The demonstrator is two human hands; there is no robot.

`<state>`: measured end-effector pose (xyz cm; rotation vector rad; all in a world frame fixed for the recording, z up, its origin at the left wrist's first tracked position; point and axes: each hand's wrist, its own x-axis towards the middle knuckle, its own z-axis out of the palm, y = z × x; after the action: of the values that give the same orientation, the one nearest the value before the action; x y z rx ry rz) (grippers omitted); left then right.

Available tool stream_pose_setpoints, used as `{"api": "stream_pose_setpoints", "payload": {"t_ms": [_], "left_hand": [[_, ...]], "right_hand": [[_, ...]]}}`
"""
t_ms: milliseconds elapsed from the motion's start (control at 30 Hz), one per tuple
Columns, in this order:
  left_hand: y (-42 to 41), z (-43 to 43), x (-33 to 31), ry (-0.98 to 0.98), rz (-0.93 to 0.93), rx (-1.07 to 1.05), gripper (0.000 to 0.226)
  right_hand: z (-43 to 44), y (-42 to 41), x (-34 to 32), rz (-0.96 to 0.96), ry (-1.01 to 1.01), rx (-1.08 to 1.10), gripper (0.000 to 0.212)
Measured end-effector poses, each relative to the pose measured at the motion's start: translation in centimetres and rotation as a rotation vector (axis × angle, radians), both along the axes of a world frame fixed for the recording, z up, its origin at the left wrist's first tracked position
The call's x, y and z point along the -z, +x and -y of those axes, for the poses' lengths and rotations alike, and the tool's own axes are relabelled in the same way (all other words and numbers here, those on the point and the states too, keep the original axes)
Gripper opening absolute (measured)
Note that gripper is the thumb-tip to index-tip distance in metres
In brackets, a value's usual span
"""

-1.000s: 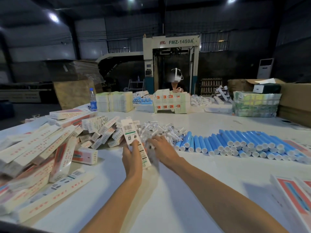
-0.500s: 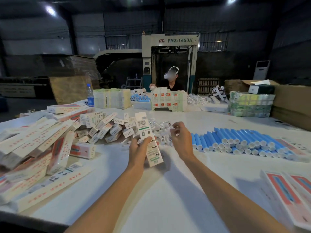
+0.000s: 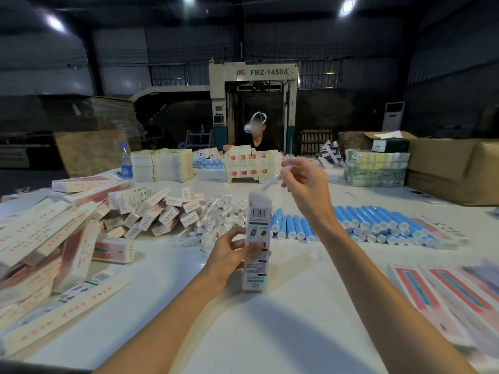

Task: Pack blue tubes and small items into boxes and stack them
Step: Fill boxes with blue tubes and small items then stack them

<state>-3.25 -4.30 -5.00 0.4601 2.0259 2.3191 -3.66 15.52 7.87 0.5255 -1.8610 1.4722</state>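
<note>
White tabletop (image 3: 270, 333) spreads under both arms, the left hand (image 3: 229, 256) grips an upright box (image 3: 258, 217) round its middle from nine o'clock, and the right hand (image 3: 305, 182), up at one o'clock of the box top, pinches a small wrapped item (image 3: 271, 182), with blue tubes (image 3: 372, 222) lying at three o'clock

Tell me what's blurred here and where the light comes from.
Head view: the right hand and its small item are motion-blurred; the box in the left hand is sharper; cartons at far right smear; ceiling lamps glare; soft shadows fall on the table.
</note>
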Motion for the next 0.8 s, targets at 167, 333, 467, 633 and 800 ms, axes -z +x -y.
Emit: {"api": "stream_pose_setpoints", "payload": {"t_ms": [167,333,467,633,800], "left_hand": [[0.5,-0.1,-0.4,0.017,-0.008,0.028,0.069],[0.9,-0.1,-0.8,0.025,-0.002,0.036,0.069],[1.0,-0.1,-0.9,0.018,0.005,0.029,0.065],[1.0,-0.2,-0.9,0.012,-0.014,-0.015,0.053],[1.0,0.0,-0.9,0.022,-0.050,-0.048,0.050]], "right_hand": [[1.1,0.0,-0.9,0.077,0.260,-0.009,0.019],[1.7,-0.3,-0.3,0.160,0.370,-0.080,0.018],[1.7,-0.5,0.0,0.135,0.534,-0.052,0.008],[1.8,-0.3,2.0,0.034,0.651,-0.016,0.022],[1.7,0.0,5.7,0.129,0.186,0.007,0.024]]}}
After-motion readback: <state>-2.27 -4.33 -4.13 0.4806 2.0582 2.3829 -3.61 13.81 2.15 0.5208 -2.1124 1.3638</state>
